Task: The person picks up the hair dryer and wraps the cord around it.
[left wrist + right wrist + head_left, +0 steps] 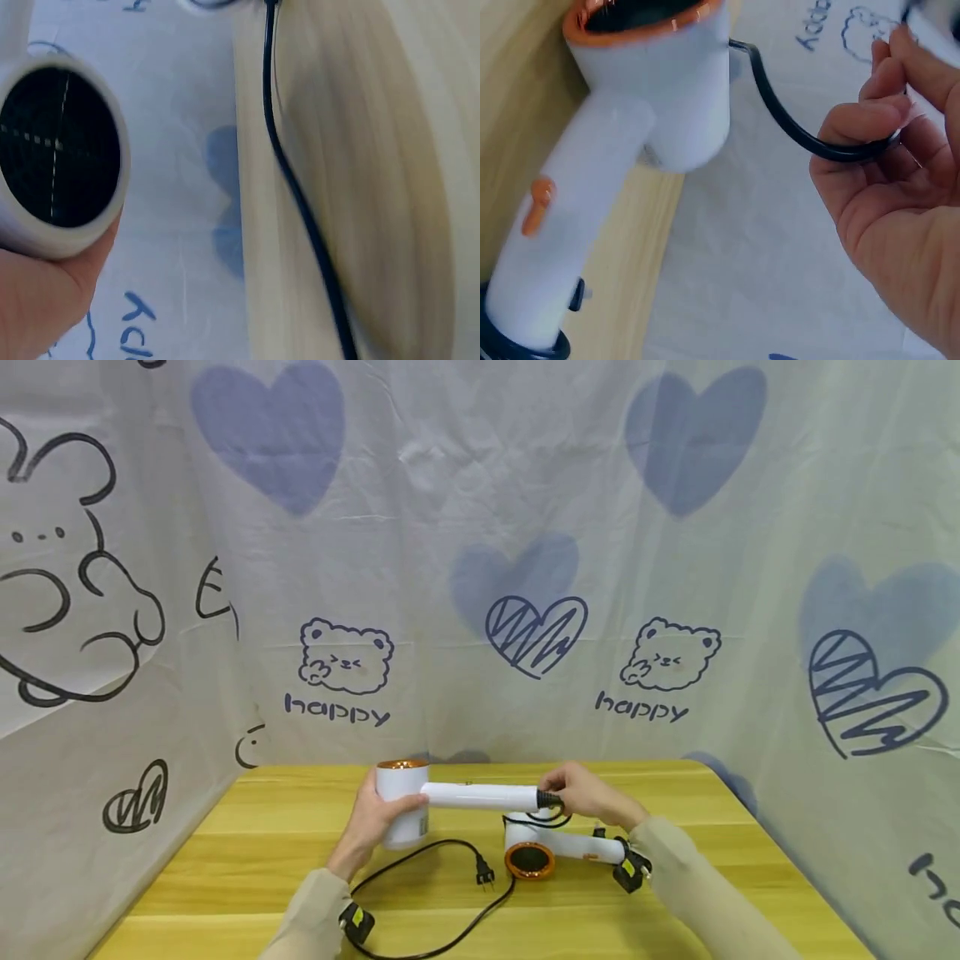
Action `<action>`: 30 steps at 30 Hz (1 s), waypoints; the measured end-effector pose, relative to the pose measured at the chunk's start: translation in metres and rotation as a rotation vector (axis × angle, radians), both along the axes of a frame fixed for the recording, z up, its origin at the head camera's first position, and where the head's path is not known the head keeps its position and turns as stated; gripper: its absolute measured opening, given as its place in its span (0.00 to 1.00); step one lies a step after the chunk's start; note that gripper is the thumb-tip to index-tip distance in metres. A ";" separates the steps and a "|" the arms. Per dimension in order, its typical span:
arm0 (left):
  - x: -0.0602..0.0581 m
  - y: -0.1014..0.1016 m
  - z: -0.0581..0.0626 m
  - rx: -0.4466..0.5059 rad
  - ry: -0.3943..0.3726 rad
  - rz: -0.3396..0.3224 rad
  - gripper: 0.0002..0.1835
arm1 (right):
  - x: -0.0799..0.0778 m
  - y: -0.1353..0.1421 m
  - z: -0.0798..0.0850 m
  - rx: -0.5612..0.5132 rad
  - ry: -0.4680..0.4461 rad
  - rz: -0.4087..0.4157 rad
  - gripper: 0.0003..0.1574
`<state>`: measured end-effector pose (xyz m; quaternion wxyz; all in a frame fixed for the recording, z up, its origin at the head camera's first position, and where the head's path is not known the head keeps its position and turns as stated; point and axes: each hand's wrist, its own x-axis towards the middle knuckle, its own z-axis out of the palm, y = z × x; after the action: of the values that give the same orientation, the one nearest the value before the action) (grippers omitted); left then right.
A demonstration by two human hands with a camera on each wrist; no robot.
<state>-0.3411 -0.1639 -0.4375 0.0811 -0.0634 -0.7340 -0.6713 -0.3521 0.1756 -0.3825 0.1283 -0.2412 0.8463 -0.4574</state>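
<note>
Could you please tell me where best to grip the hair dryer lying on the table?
Probably the handle, at mid-length, with the right hand coming from the right: the handle runs straight and slim that way from the wider barrel.

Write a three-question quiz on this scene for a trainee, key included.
1. Which part of the held hair dryer does the left hand grip?
2. True or false: only one hair dryer is in view.
3. What is the right hand holding?
A. The two-prong plug
B. A black cord
C. An orange rim

Key: 1. The barrel. 2. False; another hair dryer lies on the tabletop. 3. B.
</note>
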 end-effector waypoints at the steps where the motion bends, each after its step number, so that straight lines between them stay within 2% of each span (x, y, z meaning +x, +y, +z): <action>1: 0.000 -0.001 0.000 -0.019 0.005 -0.013 0.40 | -0.001 0.000 0.002 0.020 -0.001 -0.003 0.08; 3: 0.000 -0.002 0.000 -0.059 0.021 -0.033 0.41 | -0.002 0.000 0.005 0.047 -0.020 -0.023 0.10; 6: 0.001 -0.001 0.000 -0.120 0.046 -0.009 0.44 | 0.002 -0.004 0.009 0.028 -0.057 -0.063 0.13; 10: 0.004 0.003 0.002 -0.184 0.049 0.110 0.49 | 0.009 -0.014 0.014 -0.063 -0.062 -0.123 0.15; 13: 0.007 0.007 0.005 -0.184 0.036 0.214 0.51 | 0.013 -0.022 0.014 -0.152 -0.058 -0.135 0.17; 15: 0.010 0.011 0.006 -0.162 0.036 0.269 0.52 | 0.015 -0.027 0.012 -0.211 -0.049 -0.152 0.22; 18: 0.012 0.016 0.007 -0.114 0.042 0.326 0.52 | 0.017 -0.033 0.007 -0.315 -0.043 -0.215 0.22; 20: 0.011 0.020 0.007 -0.076 0.039 0.343 0.51 | 0.018 -0.036 0.004 -0.379 -0.032 -0.248 0.20; 22: 0.010 0.022 0.007 -0.024 0.013 0.352 0.50 | 0.017 -0.036 -0.001 -0.426 -0.026 -0.238 0.19; 27: 0.009 0.024 0.009 0.172 -0.091 0.316 0.48 | 0.011 -0.028 -0.014 -0.453 -0.114 -0.115 0.22; 30: 0.008 0.023 0.009 0.243 -0.135 0.262 0.46 | 0.006 -0.019 -0.020 -0.434 -0.199 -0.095 0.23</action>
<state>-0.3333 -0.1413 -0.4288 0.1256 0.0881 -0.6534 -0.7413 -0.3458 0.1562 -0.4028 0.1343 -0.1769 0.7216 -0.6557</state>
